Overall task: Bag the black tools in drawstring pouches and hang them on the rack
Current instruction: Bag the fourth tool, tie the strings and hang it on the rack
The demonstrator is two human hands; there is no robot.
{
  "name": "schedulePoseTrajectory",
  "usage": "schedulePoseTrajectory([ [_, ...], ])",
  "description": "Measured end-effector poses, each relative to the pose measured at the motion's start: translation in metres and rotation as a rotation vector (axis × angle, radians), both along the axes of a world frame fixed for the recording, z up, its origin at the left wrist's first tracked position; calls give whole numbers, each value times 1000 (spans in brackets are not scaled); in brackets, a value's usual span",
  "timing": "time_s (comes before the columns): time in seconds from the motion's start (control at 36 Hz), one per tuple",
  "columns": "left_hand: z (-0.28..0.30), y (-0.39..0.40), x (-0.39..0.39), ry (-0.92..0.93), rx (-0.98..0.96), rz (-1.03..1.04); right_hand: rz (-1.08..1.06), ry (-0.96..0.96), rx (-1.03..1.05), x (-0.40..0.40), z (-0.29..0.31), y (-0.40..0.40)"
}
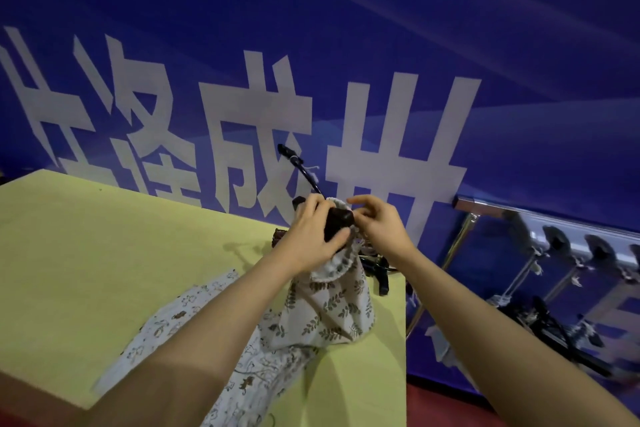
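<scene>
A leaf-patterned drawstring pouch (332, 308) stands upright on the yellow-green table (104, 253). A black tool (341, 218) sits in its mouth, and a long curved black arm (301, 166) of it sticks up out of the pouch. My left hand (311, 236) grips the pouch's gathered top and the tool's black end. My right hand (377, 222) pinches the pouch's rim or cord at the right of the opening. Further black tools (377, 270) lie on the table behind the pouch. The metal rack (519, 215) stands at the right with black tools hanging on it.
Flat pouches with a floral print (214, 340) lie on the table under my left forearm. A small dark patterned object (278, 236) sits behind my left hand. A blue banner with large white characters (242, 114) forms the back wall. Red floor (450, 402) shows beyond the table's right edge.
</scene>
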State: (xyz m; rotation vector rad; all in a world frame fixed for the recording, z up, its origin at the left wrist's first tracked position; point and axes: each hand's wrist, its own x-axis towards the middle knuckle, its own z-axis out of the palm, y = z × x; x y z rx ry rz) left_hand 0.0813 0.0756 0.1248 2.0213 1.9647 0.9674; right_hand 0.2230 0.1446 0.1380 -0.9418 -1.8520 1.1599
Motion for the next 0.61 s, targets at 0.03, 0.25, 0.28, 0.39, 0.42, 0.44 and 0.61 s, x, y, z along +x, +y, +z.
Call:
schedulePoseTrajectory([
  [0.03, -2, 1, 2, 31, -27, 10, 5, 7, -17, 2, 1, 0],
  [0.25, -8, 5, 11, 167, 3, 106, 78, 57, -201, 19, 0, -4],
  [0.28, -8, 6, 11, 171, 16, 123, 95, 40, -207, 19, 0, -5],
  [0.39, -8, 6, 18, 272, 53, 148, 122, -85, -197, 25, -5, -12],
  [0.42, -7, 6, 20, 305, 58, 151, 118, -101, -187, 26, -7, -13],
  [0.44, -7, 5, 21, 330, 66, 157, 101, -119, -167, 27, -8, -14],
  [0.61, -1, 5, 28, 433, 81, 233, -34, -317, 102, 30, -4, -17],
])
